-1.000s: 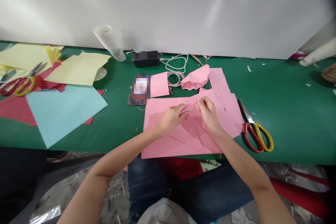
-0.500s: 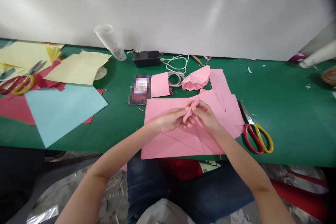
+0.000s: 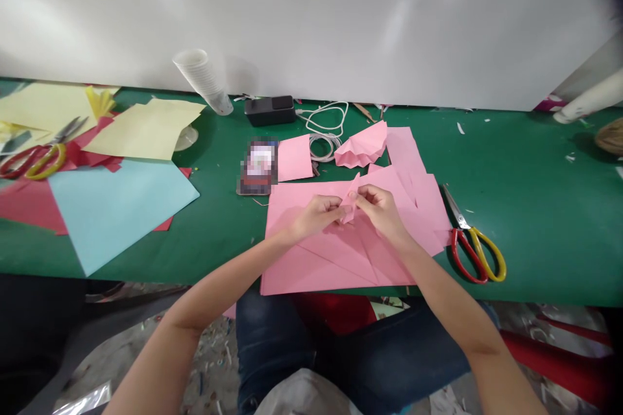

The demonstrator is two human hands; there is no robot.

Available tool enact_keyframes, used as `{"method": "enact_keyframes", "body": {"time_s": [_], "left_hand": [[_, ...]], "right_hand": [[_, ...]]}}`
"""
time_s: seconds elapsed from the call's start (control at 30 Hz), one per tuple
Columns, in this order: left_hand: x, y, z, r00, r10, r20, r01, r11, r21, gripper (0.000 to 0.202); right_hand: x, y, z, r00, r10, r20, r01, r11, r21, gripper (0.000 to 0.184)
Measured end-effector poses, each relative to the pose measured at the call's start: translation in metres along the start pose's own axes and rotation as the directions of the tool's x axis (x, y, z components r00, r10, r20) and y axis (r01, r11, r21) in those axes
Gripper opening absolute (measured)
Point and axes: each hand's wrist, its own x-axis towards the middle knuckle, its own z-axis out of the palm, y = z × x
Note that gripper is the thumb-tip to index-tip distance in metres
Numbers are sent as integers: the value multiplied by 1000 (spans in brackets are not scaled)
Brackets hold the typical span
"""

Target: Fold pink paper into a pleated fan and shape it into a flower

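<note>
A small folded piece of pink paper [image 3: 351, 198] is pinched between both my hands, above a stack of pink sheets [image 3: 302, 272]. My left hand [image 3: 318, 215] grips its lower left part with thumb and fingers. On its right edge, my right hand [image 3: 377, 204] closes thumb against fingertips. Part of the folded paper is covered by my fingers. Just behind the stack lie a pleated pink paper piece [image 3: 363, 144] and a pink square [image 3: 294, 157]. Scissors [image 3: 471, 237] with one red and one yellow handle rest to the right of the stack.
A phone [image 3: 259, 167], a black box [image 3: 270, 111] with a white cable [image 3: 327, 146], and leaning stacked cups [image 3: 202, 80] stand toward the wall. Leftward are a light blue sheet [image 3: 124, 207], yellow paper [image 3: 146, 128] and a second pair of scissors [image 3: 46, 155].
The folded pink paper has turned more upright and its point now shows above my fingers. My right-hand fingers have shifted down along its edge; my left hand has moved slightly left.
</note>
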Motion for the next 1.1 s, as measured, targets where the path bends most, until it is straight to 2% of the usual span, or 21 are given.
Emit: {"method": "enact_keyframes", "body": {"time_s": [0.13, 0.27, 0.33, 0.43, 0.5, 0.6, 0.67, 0.77, 0.87, 0.97, 1.1], "left_hand": [[0, 0, -2, 999, 25, -21, -29, 984, -177, 36], [4, -4, -5, 999, 4, -51, -17, 965, -263, 32], [5, -6, -6, 999, 3, -43, -14, 970, -243, 32], [6, -6, -3, 998, 44, -37, -49, 991, -126, 35], [5, -4, -2, 989, 111, -98, -116, 992, -50, 34], [5, -2, -3, 942, 260, -214, -264, 964, 9, 33], [5, -1, -5, 916, 332, -223, -333, 942, 36, 28], [6, -1, -7, 921, 311, -236, -307, 950, 56, 29], [6, -2, -6, 929, 226, -293, -228, 973, 27, 33], [6, -2, -5, 938, 186, -292, -199, 980, -14, 36], [4, 0, -2, 952, 141, -271, -171, 981, -91, 34]], "right_hand": [[0, -3, 0, 998, -1, 61, -5, 995, 100, 28], [-2, -4, 1, 992, -29, 119, 31, 999, -15, 21], [-4, -5, 2, 991, -118, 58, 124, 985, -121, 16], [-6, -5, 2, 955, -296, -33, 278, 925, -259, 6], [-8, -4, 3, 929, -367, -45, 337, 891, -304, 4], [-10, -3, 5, 932, -361, -23, 339, 895, -289, 6], [-11, -2, 6, 948, -317, 1, 307, 917, -257, 7], [-10, 0, 5, 946, -322, -44, 298, 913, -279, 14], [-8, 3, 2, 883, -462, -81, 393, 824, -409, 25], [-7, 7, 0, 809, -587, -38, 485, 703, -521, 19], [-6, 9, -1, 745, -666, -16, 526, 603, -600, 15]]}}
